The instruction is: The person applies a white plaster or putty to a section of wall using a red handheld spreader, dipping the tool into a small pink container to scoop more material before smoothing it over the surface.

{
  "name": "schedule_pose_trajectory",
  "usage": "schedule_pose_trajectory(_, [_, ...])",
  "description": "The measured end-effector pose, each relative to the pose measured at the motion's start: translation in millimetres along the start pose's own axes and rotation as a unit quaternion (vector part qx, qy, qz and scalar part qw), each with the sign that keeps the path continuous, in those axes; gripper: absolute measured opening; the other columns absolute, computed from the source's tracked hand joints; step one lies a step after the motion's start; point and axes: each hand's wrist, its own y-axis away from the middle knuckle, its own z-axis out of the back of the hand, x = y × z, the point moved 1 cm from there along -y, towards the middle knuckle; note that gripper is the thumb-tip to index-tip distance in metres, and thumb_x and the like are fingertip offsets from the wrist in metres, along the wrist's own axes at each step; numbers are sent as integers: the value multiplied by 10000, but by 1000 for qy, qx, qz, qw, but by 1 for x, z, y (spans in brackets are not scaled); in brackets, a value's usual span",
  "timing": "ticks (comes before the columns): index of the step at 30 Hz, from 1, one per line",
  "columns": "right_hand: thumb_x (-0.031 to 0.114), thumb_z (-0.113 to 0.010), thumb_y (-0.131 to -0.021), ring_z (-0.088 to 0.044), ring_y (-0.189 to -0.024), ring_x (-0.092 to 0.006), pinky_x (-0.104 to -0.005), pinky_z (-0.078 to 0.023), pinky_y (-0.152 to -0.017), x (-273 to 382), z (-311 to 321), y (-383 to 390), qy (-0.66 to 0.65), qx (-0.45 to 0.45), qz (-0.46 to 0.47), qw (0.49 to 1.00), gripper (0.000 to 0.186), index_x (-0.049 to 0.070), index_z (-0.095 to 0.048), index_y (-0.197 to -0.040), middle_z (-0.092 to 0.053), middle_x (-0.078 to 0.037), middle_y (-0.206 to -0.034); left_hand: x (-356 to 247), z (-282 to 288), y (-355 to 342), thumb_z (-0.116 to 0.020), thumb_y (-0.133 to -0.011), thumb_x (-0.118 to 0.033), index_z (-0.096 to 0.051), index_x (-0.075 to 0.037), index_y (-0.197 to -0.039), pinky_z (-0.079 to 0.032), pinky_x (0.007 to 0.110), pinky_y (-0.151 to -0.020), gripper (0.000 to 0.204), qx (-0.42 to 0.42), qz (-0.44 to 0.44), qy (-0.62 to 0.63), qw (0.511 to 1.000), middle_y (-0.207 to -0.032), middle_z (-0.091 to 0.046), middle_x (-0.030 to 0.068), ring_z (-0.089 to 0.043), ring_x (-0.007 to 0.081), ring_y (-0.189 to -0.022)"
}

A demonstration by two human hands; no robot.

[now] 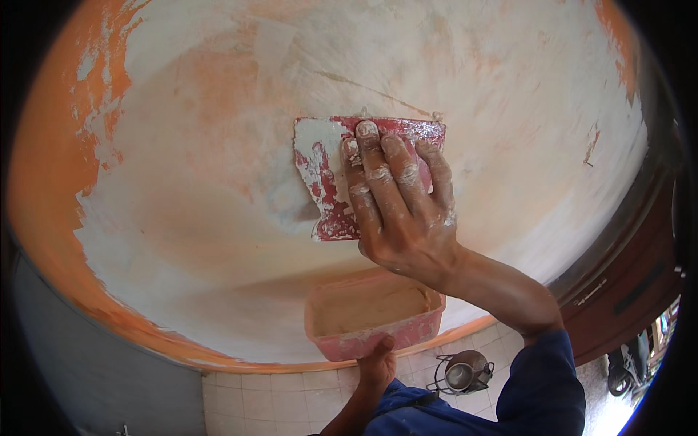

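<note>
My right hand (pixel 403 189) presses a red plastic putty spreader (pixel 331 211) against the wall (pixel 218 182), fingers laid along its face and the thumb hidden. White putty is smeared over the spreader's left side and top edge, and over my fingers. Below it, my left hand (pixel 376 363) grips the near side of a pink plastic tub (pixel 407 327), thumb on the outside and the other fingers hidden. Pale putty (pixel 371 309) lies inside the tub. The wall carries a whitish coat over orange paint, which shows through in patches.
Bare orange paint (pixel 51 182) borders the coat at left. A dark red wooden door or panel (pixel 625 291) with a bolt stands at right. On the tiled floor (pixel 269 400) sits a round pot in a metal stand (pixel 465 372). A grey surface (pixel 109 356) fills the lower left.
</note>
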Motion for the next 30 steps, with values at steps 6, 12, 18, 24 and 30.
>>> schedule_pose_trajectory(6, [87,-568,-660,-548,-1041,-311,-482,-389,-902,2,11,5,-43,66,-6,997,449,-55,-601,-1084,-580,-197,-1122,1,-22,-4,-609,-800,55,-522,-97,-1132,-447,325,-957,375,-63,-11,-6,998,-1029,-589,5,-562,142,-1034])
schedule_pose_trajectory(12, [79,-585,-609,-485,-1106,-324,-507,-345,-947,9,27,17,-131,155,-13,979,578,-85,-526,-1160,-518,-222,-1212,4,-12,-14,-593,-808,80,-473,-106,-1209,-468,323,-949,459,-9,-37,-7,999,-1130,-563,30,-546,165,-1093])
schedule_pose_trajectory(18, [75,-546,-707,-491,-1108,-357,-505,-398,-941,1,58,8,-140,103,-32,984,475,-104,-519,-1147,-506,-263,-1202,-4,-25,-15,-593,-801,85,-448,-108,-1236,-475,346,-952,498,-17,-35,-15,999,-1163,-543,40,-542,187,-1108])
schedule_pose_trajectory(24, [70,-547,-700,-525,-1081,-372,-455,-449,-941,0,26,-6,-61,42,-34,997,417,-118,-566,-1072,-549,-279,-1132,-1,-23,-9,-597,-796,79,-457,-103,-1226,-474,366,-958,487,-43,-30,-9,999,-1149,-548,41,-540,199,-1110])
schedule_pose_trajectory(30, [71,-558,-687,-547,-1064,-366,-420,-473,-925,20,12,9,-2,46,-37,998,399,-116,-594,-1038,-582,-263,-1079,1,-13,-5,-604,-779,114,-458,-103,-1220,-491,310,-924,512,-38,-15,15,999,-1110,-558,40,-562,178,-1062])
